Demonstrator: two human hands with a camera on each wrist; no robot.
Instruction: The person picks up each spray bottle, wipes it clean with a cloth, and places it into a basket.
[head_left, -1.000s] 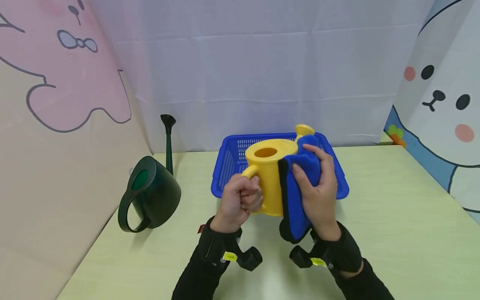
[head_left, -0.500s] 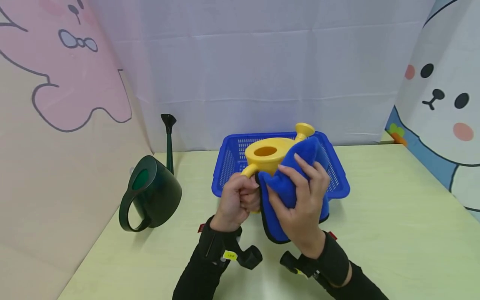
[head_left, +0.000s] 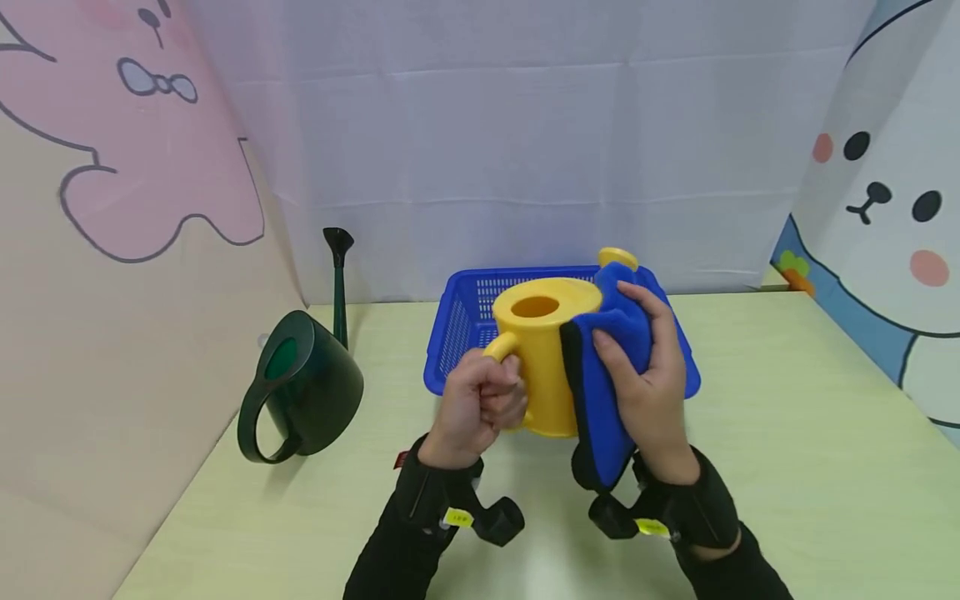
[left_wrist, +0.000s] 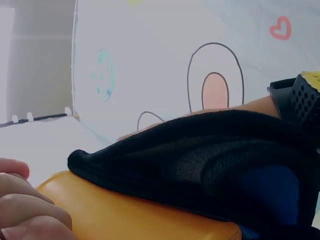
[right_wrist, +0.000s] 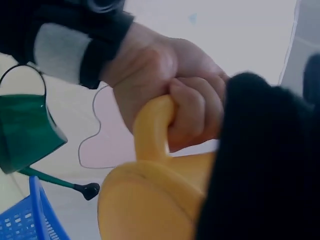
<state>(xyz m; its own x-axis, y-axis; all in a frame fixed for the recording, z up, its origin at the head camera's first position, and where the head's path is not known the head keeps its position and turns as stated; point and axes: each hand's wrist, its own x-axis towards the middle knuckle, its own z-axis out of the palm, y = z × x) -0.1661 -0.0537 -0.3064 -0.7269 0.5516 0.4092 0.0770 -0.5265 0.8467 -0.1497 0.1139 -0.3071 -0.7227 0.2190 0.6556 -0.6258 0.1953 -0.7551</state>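
My left hand (head_left: 480, 408) grips the handle of a yellow watering can (head_left: 546, 367), held upright in front of the blue basket. My right hand (head_left: 654, 383) holds a blue cloth (head_left: 609, 417) with black edging against the can's right side. The cloth also wraps round the spout, leaving only the yellow rose at its end showing. In the left wrist view the cloth (left_wrist: 190, 155) lies along the can's wall (left_wrist: 135, 210). From the right wrist, the left fingers (right_wrist: 192, 110) curl round the handle (right_wrist: 152, 127).
A dark green watering can (head_left: 318, 392) stands at the left of the table, its long spout pointing to the back. Behind the yellow can sits a blue perforated basket (head_left: 457, 333). A white curtain (head_left: 480, 167) hangs along the table's back edge.
The right hand swept the cloth leftward across the can's front half a second ago, then returned to its right side and spout. The left hand has stayed on the handle.
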